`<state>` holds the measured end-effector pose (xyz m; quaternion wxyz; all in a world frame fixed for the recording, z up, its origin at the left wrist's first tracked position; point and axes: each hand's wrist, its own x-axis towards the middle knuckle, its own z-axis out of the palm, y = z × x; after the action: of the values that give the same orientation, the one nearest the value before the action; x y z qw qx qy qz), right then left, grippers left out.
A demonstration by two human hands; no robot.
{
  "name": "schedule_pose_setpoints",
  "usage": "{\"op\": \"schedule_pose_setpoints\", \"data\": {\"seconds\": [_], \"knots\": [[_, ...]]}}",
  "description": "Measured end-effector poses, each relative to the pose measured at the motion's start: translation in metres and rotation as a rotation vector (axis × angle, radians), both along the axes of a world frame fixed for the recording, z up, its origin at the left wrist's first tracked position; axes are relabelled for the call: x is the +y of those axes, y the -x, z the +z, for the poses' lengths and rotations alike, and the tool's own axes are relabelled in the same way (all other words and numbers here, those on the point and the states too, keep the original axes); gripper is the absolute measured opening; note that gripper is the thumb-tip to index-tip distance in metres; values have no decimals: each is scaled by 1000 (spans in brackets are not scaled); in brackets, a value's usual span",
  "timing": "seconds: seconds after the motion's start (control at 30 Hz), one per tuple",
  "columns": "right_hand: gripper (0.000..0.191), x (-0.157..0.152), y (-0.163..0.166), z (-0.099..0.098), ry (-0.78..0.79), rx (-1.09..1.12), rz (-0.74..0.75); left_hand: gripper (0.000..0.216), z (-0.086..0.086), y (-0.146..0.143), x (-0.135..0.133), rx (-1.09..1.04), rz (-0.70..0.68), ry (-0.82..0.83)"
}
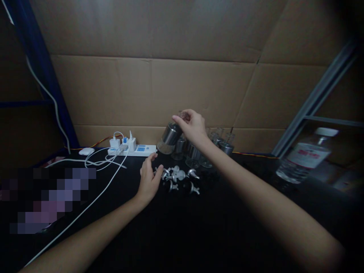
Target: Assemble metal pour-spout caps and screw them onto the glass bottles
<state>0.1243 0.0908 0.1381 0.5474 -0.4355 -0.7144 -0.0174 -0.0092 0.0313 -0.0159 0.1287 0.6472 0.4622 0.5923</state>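
Observation:
My right hand (192,125) is raised over a cluster of small glass jars and grips one metal-banded glass jar (170,137), tilted, its fingers closed round the top. Several more glass jars (196,153) stand behind and below it near the cardboard wall. My left hand (149,178) rests low on the black table, fingers curved and partly apart, its fingertips touching a pile of small silver metal caps (179,179). I cannot make out anything held in the left hand.
A white power strip (136,150) with plugged chargers and white cables (93,197) lies at the back left. A clear plastic water bottle (305,156) stands at the right. Cardboard (159,87) walls the back; a blue frame post (40,68) stands left.

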Motion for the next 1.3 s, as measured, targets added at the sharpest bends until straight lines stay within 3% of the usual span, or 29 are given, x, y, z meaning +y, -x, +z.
{"op": "schedule_pose_setpoints", "data": {"seconds": [0.27, 0.53, 0.93, 1.13, 1.3], "knots": [[29, 25, 8, -27, 109, -316, -118, 35, 3, -1, -2, 99, -3, 37], [35, 41, 21, -46, 242, -483, -233, 35, 4, -3, -3, 107, -7, 34], [25, 52, 38, -50, 213, -656, -279, 33, 8, -5, -8, 126, -37, 23], [25, 40, 42, -50, 176, -728, -281, 31, 9, -4, -8, 126, -42, 25], [32, -2, 32, -46, 54, -803, -299, 31, 9, -3, -9, 129, -45, 7]]}}
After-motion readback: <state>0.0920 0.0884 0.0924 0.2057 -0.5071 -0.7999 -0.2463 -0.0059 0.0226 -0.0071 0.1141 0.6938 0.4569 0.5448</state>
